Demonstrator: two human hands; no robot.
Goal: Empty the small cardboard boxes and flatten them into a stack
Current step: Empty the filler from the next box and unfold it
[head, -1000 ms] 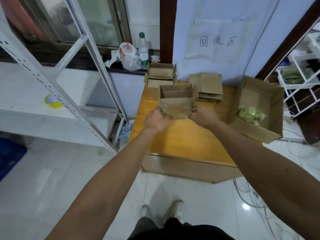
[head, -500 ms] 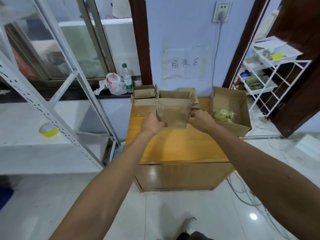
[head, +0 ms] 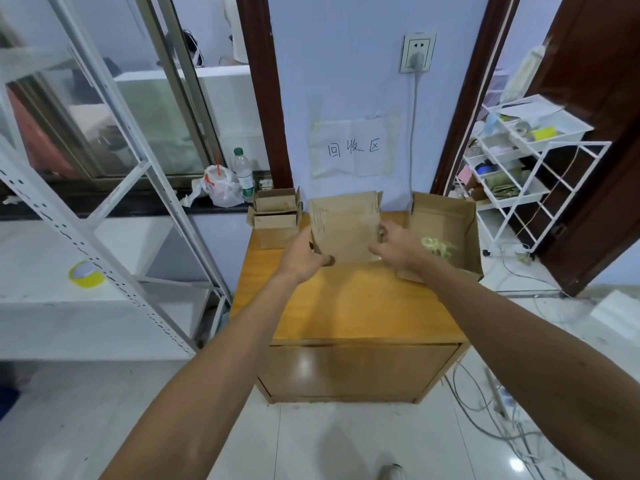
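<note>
**First spotter:** Beyond your left hand (head: 304, 254) and off to its left, two stacked small boxes (head: 275, 216) stand unflattened at the back of the wooden cabinet (head: 346, 299).

**Second spotter:** That left hand is curled round the lower left corner of the small cardboard box (head: 341, 226) you're working on.

**First spotter:** The box stands upright between your hands with its broad face toward you. It looks close to collapsed, but I cannot tell whether it is fully flat.

**Second spotter:** Your right hand (head: 398, 245) pinches the box's right edge, about level with the left. Neither hand is nearer, and the box lies inward of both.

**First spotter:** Just right of that hand sits the large open carton (head: 446, 216), with pale green packing (head: 438, 247) inside.

**Second spotter:** I'd judge your next move is to squeeze the panels together and then lay the box down away from you. The held box hides the spot beyond your hands, so I cannot tell whether a pile waits there.
</note>
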